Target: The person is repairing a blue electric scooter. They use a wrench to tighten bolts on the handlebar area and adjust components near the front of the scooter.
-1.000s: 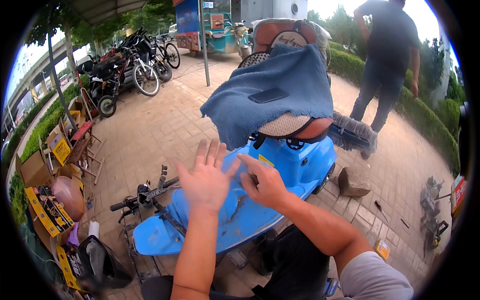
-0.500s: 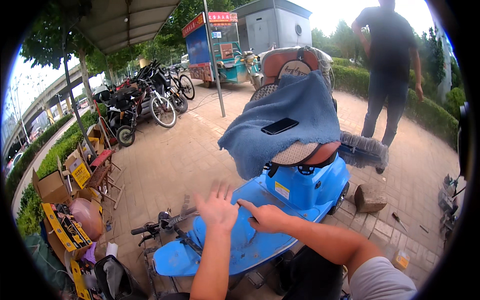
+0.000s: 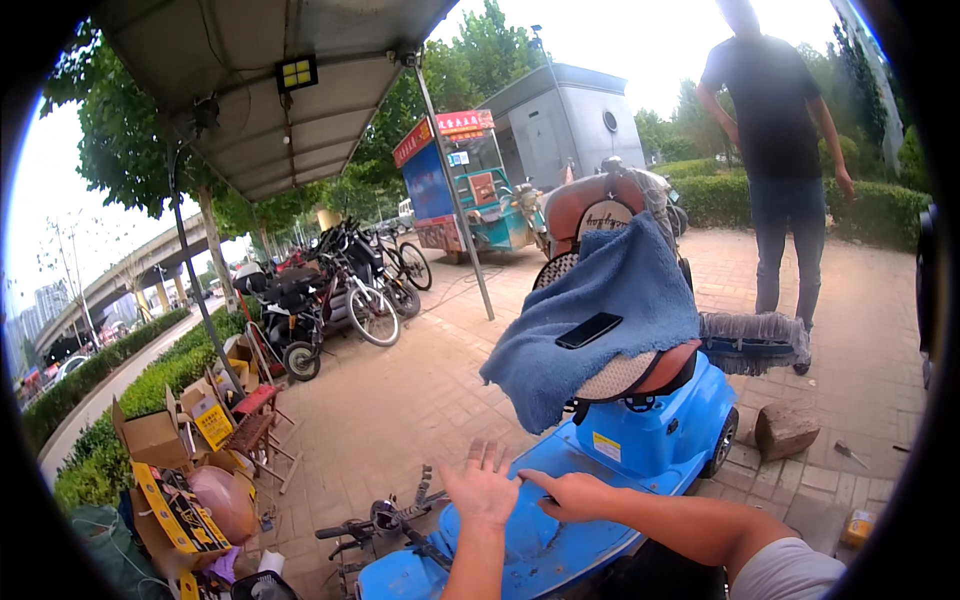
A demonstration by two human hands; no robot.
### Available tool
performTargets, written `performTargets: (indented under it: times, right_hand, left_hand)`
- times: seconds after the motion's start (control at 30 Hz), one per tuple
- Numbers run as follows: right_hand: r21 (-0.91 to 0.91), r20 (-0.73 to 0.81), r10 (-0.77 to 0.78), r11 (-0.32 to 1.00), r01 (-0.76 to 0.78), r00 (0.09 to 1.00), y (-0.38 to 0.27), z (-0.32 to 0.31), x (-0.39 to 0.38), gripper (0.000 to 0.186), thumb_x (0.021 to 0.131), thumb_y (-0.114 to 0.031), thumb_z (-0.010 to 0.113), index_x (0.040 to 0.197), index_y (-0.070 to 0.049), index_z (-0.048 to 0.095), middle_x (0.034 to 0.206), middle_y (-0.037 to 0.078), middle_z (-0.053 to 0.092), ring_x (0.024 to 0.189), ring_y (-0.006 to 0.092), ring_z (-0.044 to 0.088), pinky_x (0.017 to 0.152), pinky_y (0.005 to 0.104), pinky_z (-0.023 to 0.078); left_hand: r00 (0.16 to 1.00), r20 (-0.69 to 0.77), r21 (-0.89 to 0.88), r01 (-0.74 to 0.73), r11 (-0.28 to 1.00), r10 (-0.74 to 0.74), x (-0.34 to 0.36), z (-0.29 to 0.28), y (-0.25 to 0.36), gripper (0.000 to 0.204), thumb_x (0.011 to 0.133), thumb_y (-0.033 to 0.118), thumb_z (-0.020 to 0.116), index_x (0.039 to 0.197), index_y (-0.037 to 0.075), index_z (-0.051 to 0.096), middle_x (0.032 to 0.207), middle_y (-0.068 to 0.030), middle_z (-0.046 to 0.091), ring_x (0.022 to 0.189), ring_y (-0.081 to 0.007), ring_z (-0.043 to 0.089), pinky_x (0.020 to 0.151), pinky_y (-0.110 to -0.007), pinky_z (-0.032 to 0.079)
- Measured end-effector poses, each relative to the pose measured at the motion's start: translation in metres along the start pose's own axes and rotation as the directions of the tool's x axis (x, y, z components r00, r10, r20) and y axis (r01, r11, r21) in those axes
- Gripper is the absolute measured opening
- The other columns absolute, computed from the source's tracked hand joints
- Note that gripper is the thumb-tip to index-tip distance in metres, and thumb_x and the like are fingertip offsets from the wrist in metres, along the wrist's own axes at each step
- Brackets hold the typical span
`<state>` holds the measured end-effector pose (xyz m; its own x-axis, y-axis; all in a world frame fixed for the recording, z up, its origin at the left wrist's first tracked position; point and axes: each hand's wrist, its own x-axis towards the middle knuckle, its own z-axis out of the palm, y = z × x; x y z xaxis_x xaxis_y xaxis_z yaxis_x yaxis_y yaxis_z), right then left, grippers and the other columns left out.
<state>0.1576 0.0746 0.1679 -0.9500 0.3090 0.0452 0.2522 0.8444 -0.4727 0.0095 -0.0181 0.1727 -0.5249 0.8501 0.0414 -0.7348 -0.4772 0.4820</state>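
Observation:
My left hand (image 3: pixel 482 490) is raised palm up, fingers spread and empty, above the blue scooter (image 3: pixel 655 430). My right hand (image 3: pixel 570 495) has its index finger stretched to the tip of my left thumb, the other fingers curled with nothing visible in them. Handlebars (image 3: pixel 390 515) lie low at the scooter's near end, left of my hands. Beyond, a blue towel (image 3: pixel 640 270) drapes over the padded seat, with a black phone (image 3: pixel 588 330) on it. A grey mop-like duster (image 3: pixel 755 350) juts out beside the seat.
A person (image 3: pixel 775 150) stands beyond the duster. A stone block (image 3: pixel 785 430) and screwdriver (image 3: pixel 850 455) lie right of the scooter. Cardboard boxes (image 3: pixel 150 435) and a wooden stool (image 3: pixel 255 430) crowd the left. Parked bikes (image 3: pixel 365 310), a food cart (image 3: pixel 450 200) and canopy pole (image 3: pixel 460 220) stand behind.
The view has tilted upward, so everything sits lower in the picture and more canopy and sky show. My right index finger stays beside my left thumb; my left hand remains spread.

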Motion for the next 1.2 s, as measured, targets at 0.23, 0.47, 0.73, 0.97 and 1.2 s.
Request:
performTargets:
  times: [0.23,0.47,0.73,0.97,1.2]
  right_hand:
    - [-0.005,-0.153,-0.124,0.992,0.124,0.980,0.009,0.015,0.002,0.060,0.085,-0.020,0.054,0.140,-0.013,0.030,0.061,0.017,0.058,0.057,0.0364,0.057,0.052,0.0476,0.043]
    - [-0.014,-0.206,-0.121,0.993,0.121,0.971,0.009,0.013,0.003,0.061,0.083,-0.018,0.056,0.139,-0.012,0.033,0.060,0.016,0.057,0.055,0.0366,0.056,0.050,0.0469,0.041]
    - [0.004,-0.287,-0.125,0.991,0.132,0.950,0.014,0.012,0.006,0.060,0.081,-0.014,0.056,0.136,-0.010,0.036,0.056,0.016,0.056,0.053,0.0366,0.056,0.050,0.0462,0.042]
    - [0.038,-0.236,-0.045,0.998,0.055,0.971,0.010,0.003,0.002,0.061,0.082,-0.014,0.054,0.138,-0.011,0.031,0.066,0.016,0.060,0.062,0.0363,0.059,0.054,0.0481,0.044]
    - [-0.012,-0.243,-0.086,0.996,0.086,0.966,0.012,0.010,0.006,0.062,0.080,-0.013,0.053,0.138,-0.013,0.033,0.064,0.016,0.059,0.057,0.0359,0.058,0.052,0.0471,0.044]
  left_hand:
    - [0.999,0.026,-0.035,-0.024,0.999,0.024,0.000,-0.007,-0.001,0.093,0.081,0.076,0.031,0.143,0.008,0.020,0.150,-0.0109,0.015,0.141,-0.0358,0.007,0.107,-0.062,-0.002]
    - [0.999,0.046,-0.053,-0.004,0.999,0.006,0.000,-0.003,-0.002,0.091,0.082,0.074,0.032,0.145,0.009,0.018,0.151,-0.0105,0.013,0.140,-0.0363,0.009,0.108,-0.059,0.000]
    - [1.000,-0.003,-0.064,0.025,0.998,-0.025,0.002,-0.005,-0.006,0.089,0.084,0.072,0.033,0.144,0.008,0.019,0.150,-0.0117,0.015,0.138,-0.0396,0.013,0.103,-0.054,0.018]
    - [0.997,-0.056,-0.061,0.048,0.997,-0.051,0.000,0.004,-0.013,0.082,0.087,0.067,0.031,0.139,0.004,0.025,0.146,-0.0132,0.022,0.129,-0.0399,0.028,0.090,-0.049,0.029]
    - [0.995,-0.063,-0.021,0.081,0.997,-0.082,0.000,0.002,-0.015,0.081,0.088,0.067,0.028,0.139,0.005,0.026,0.145,-0.0119,0.024,0.125,-0.0372,0.034,0.086,-0.047,0.030]
